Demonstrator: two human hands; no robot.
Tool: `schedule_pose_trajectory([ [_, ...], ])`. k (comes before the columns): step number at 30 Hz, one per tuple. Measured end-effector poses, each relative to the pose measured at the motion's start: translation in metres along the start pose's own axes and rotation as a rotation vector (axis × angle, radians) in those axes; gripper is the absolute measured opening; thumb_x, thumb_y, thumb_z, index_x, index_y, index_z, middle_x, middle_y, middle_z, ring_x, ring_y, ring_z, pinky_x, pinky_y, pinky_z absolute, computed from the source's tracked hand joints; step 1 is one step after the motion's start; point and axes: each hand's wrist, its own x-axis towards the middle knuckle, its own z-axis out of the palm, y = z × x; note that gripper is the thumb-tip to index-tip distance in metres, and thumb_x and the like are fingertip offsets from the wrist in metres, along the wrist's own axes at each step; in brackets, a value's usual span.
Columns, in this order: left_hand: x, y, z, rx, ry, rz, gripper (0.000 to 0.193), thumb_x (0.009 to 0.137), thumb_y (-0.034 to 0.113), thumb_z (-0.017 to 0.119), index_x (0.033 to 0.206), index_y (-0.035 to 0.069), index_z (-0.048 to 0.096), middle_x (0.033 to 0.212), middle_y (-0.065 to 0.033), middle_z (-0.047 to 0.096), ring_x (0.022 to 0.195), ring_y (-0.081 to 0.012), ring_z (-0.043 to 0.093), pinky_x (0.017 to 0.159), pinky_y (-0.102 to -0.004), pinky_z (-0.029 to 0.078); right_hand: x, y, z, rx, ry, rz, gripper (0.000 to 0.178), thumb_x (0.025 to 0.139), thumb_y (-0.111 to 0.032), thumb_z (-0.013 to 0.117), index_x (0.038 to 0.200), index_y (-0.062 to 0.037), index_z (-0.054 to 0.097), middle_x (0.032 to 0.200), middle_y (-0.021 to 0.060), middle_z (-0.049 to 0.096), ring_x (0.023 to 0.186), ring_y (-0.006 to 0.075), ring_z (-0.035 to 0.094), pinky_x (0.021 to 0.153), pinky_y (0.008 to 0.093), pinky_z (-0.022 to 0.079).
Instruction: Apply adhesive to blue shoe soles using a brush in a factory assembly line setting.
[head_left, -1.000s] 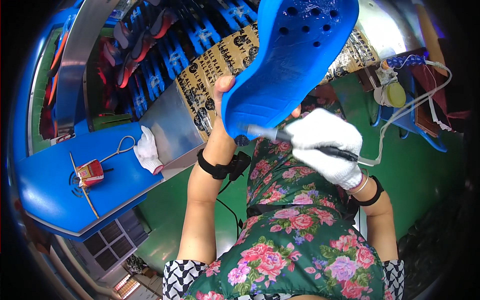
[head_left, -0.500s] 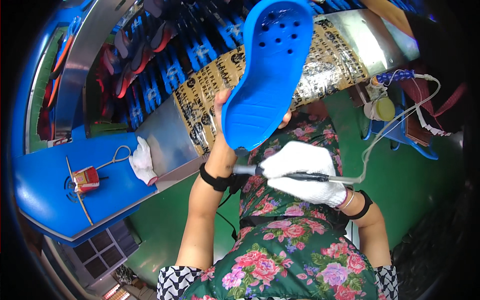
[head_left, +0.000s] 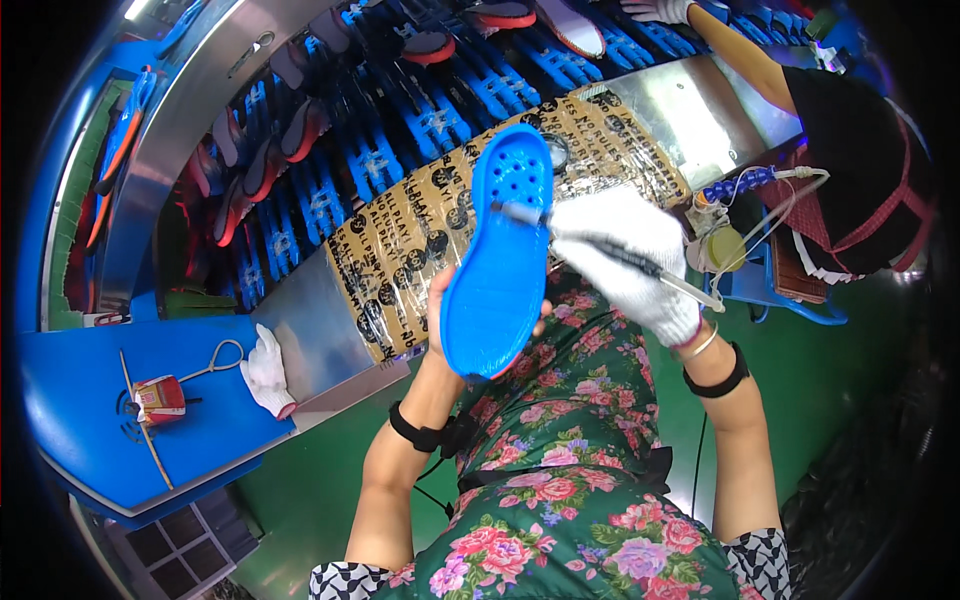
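The white-gloved right hand (head_left: 625, 260) is closed around the dark handle of a brush (head_left: 522, 213), fingers bent inward. The brush's tip lies over a blue shoe sole (head_left: 495, 290), just below the cluster of holes at its far end; whether the bristles touch it cannot be determined. The bare left hand (head_left: 438, 305) is curled about the sole from beneath, thumb at the left edge and fingertips showing at the right; its palm is hidden. The sole is held up in front of the floral apron (head_left: 520, 500), heel end toward the wearer. Behind it, a printed brown covering (head_left: 420, 240) lies along the metal edge of a blue slatted conveyor (head_left: 430, 115) carrying further soles. To the left, a blue table (head_left: 80, 360) bears a loose white glove (head_left: 264, 375) and a red container (head_left: 160, 399) with a thin stick alongside. At upper right, a co-worker's gloved hand (head_left: 660, 10) is over the conveyor; nearer stands a segmented blue hose (head_left: 738, 184)
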Motion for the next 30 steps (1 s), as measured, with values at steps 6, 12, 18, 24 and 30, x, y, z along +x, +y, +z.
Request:
schedule_pose_trajectory([
  [6,-0.001,-0.008,-0.009,0.017,-0.076,-0.018,0.094,0.091,0.061,0.054,0.157,-0.001,0.030,0.145,-0.0296,0.050,0.123,-0.0531,0.057,0.094,-0.0615,0.054,-0.005,-0.003,0.008,-0.300,0.012,-0.225,0.027,0.081,-0.002,0.078,0.107,-0.0070,0.075,0.103,0.0114,0.075,0.093,0.0295,0.072,0.082,0.0412,0.056],
  [12,0.000,0.022,-0.030,-0.047,-0.140,-0.032,0.100,0.089,0.064,0.059,0.157,-0.001,0.027,0.142,-0.0311,0.052,0.119,-0.0529,0.059,0.098,-0.0641,0.052,-0.057,-0.049,0.040,0.404,-0.271,0.070,0.027,0.079,-0.003,0.083,0.104,-0.0073,0.077,0.100,0.0099,0.075,0.089,0.0245,0.073,0.082,0.0352,0.058],
  [18,0.009,0.036,-0.010,0.140,0.098,0.082,0.102,0.087,0.063,0.060,0.159,-0.002,0.026,0.149,-0.0355,0.043,0.124,-0.0550,0.055,0.109,-0.0627,0.044,-0.045,-0.037,0.030,0.386,-0.022,0.216,0.022,0.079,0.001,0.082,0.100,-0.0014,0.077,0.098,0.0122,0.076,0.093,0.0229,0.073,0.083,0.0346,0.058],
  [24,0.012,0.044,0.020,0.157,-0.269,-0.163,0.101,0.086,0.062,0.061,0.156,-0.004,0.031,0.141,-0.0392,0.047,0.117,-0.0541,0.059,0.096,-0.0565,0.056,-0.055,-0.061,0.039,0.124,-0.330,-0.157,0.026,0.075,-0.002,0.085,0.100,-0.0073,0.078,0.101,0.0090,0.077,0.086,0.0249,0.071,0.076,0.0360,0.056],
  [30,0.008,0.040,0.036,0.209,-0.182,-0.160,0.075,0.096,0.046,0.048,0.148,-0.006,0.043,0.131,-0.0351,0.059,0.105,-0.0546,0.066,0.089,-0.0562,0.059,-0.051,-0.064,0.025,0.449,-0.223,0.077,0.020,0.070,0.001,0.085,0.086,-0.0045,0.077,0.089,0.0119,0.076,0.083,0.0287,0.074,0.074,0.0375,0.058],
])
